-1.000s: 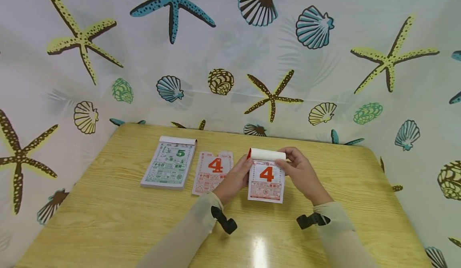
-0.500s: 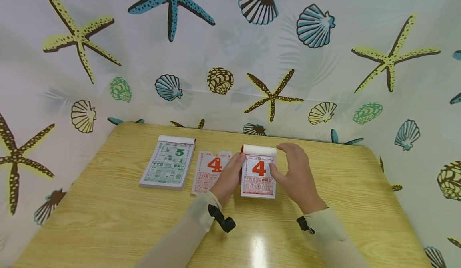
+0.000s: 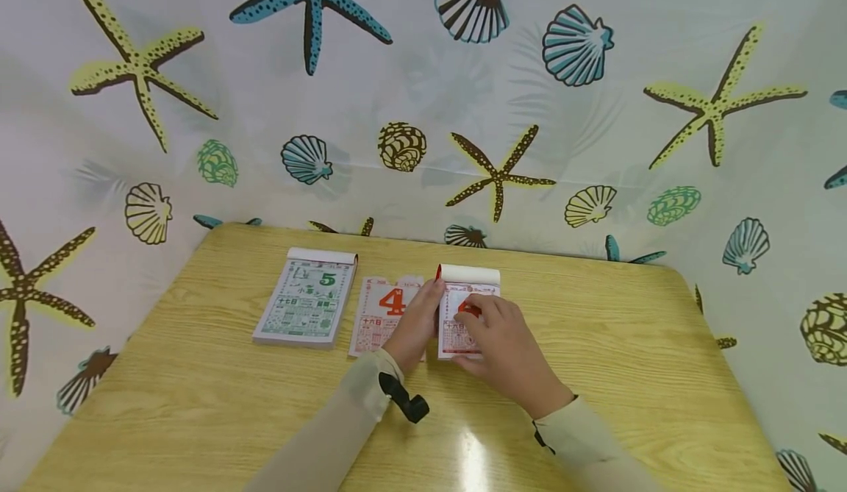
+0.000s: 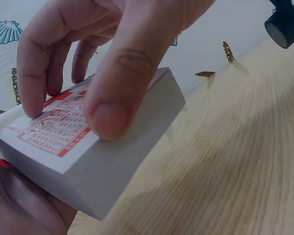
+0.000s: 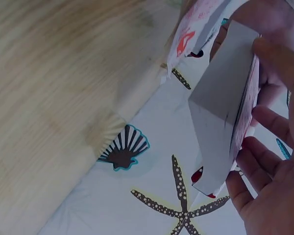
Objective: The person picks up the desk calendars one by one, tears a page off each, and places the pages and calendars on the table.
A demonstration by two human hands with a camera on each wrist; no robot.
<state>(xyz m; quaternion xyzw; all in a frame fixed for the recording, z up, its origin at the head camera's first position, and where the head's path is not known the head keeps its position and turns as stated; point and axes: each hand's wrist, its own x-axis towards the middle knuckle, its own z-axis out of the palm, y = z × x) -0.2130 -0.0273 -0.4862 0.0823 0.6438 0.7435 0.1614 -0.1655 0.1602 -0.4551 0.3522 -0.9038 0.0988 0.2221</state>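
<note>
A thick tear-off calendar (image 3: 453, 341) with a red 4 and a white rolled-back cover strip is held above the table. My left hand (image 3: 415, 323) grips its left side, thumb at the front edge and fingers behind. My right hand (image 3: 511, 348) reaches across the front page, partly hiding the 4. In the left wrist view, the right thumb (image 4: 110, 117) lies at the lower edge of the calendar block (image 4: 122, 166), with the fingertips touching the printed page, apart from the thumb. The right wrist view shows the calendar's page edges (image 5: 218, 93) beside the right fingers.
Left of the hands, a loose torn-off sheet (image 3: 373, 315) with a red 4 lies on the wooden table (image 3: 198, 404). Further left lies another calendar block (image 3: 304, 304) with a green 5. A patterned cloth (image 3: 370, 205) with starfish and shells stands behind the table.
The right hand has left the calendar's top right corner and moved down and left over the front page. The left hand and the calendar have shifted slightly left.
</note>
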